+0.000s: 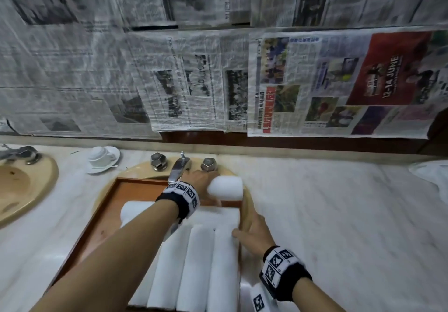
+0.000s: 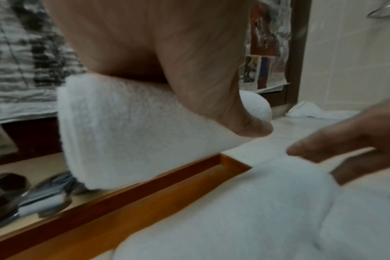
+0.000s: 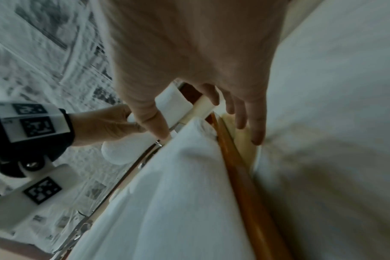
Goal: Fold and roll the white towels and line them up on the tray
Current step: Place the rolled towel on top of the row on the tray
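Note:
My left hand (image 1: 206, 185) grips a rolled white towel (image 1: 225, 188) and holds it just above the far right corner of the wooden tray (image 1: 106, 205). The left wrist view shows my thumb wrapped over this roll (image 2: 134, 132), which hangs over the tray rim (image 2: 145, 190). Several rolled towels (image 1: 194, 263) lie side by side lengthwise on the tray, and one more roll (image 1: 145, 211) lies crosswise behind them. My right hand (image 1: 249, 229) is at the tray's right edge with fingers spread, its thumb (image 3: 154, 123) touching the end of the rightmost roll (image 3: 178, 193).
The tray sits over a beige basin with a chrome faucet (image 1: 179, 166) and two knobs behind it. An upturned cup on a saucer (image 1: 103, 159) stands at the back left, near a second basin (image 1: 24, 185). White cloth (image 1: 431, 173) lies far right on the marble counter (image 1: 339, 214). Newspapers cover the wall.

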